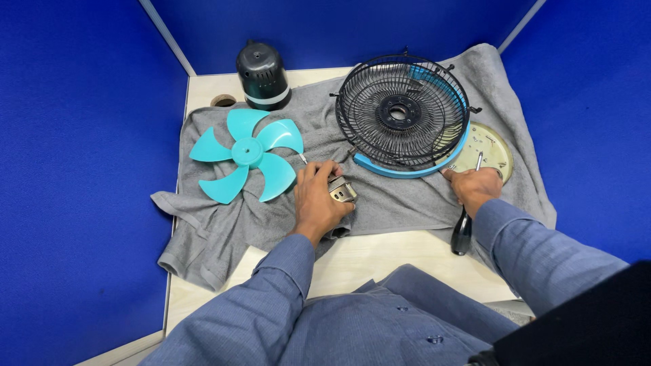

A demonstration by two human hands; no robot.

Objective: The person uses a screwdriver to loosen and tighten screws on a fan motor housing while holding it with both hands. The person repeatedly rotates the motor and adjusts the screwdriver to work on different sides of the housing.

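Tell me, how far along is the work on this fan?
It is already in pieces: the teal blade and black wire guard lie separately on the grey towel. The left hand grips the small metal motor; the right hand holds a screwdriver. The black housing stands apart.

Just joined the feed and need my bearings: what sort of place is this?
Probably a small partitioned workbench for repair or disassembly. Blue divider walls enclose a pale wooden desk, and a grey towel holds fan parts: teal blade, wire guard, black motor housing.
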